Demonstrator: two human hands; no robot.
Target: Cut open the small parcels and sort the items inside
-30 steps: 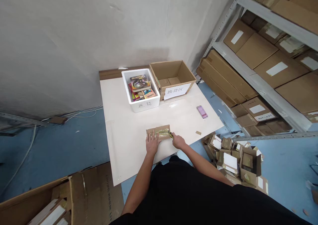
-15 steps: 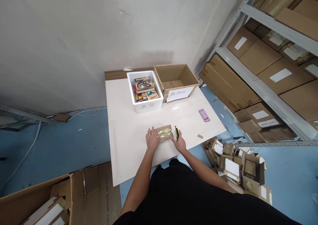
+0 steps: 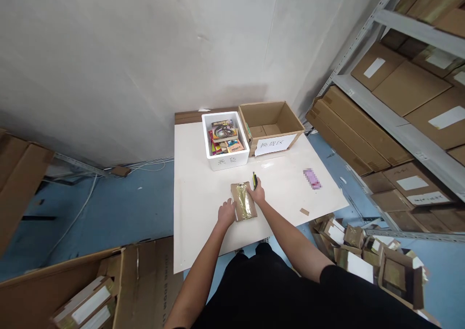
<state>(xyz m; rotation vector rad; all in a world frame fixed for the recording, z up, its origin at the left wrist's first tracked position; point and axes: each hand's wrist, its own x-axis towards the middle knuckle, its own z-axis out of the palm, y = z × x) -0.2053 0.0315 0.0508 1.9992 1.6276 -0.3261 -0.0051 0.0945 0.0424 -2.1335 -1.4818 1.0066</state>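
A small flat cardboard parcel (image 3: 243, 201) wrapped in glossy tape lies on the white table (image 3: 196, 208), turned lengthwise away from me. My left hand (image 3: 226, 213) rests against its near left corner, fingers curled on the edge. My right hand (image 3: 257, 194) touches its far right side and grips a black and yellow box cutter (image 3: 255, 180) pointing away from me.
A white foam bin (image 3: 224, 161) of colourful books and an open cardboard box (image 3: 271, 120) with a paper label stand at the table's back. A pink object (image 3: 312, 179) and a cardboard scrap (image 3: 304, 211) lie right. Shelves of cartons stand right, opened boxes (image 3: 366, 251) on the floor.
The parcel has been turned from lying crosswise to lengthwise. My right hand lifted the cutter off its tape and moved to the parcel's far right side. My view shifted left.
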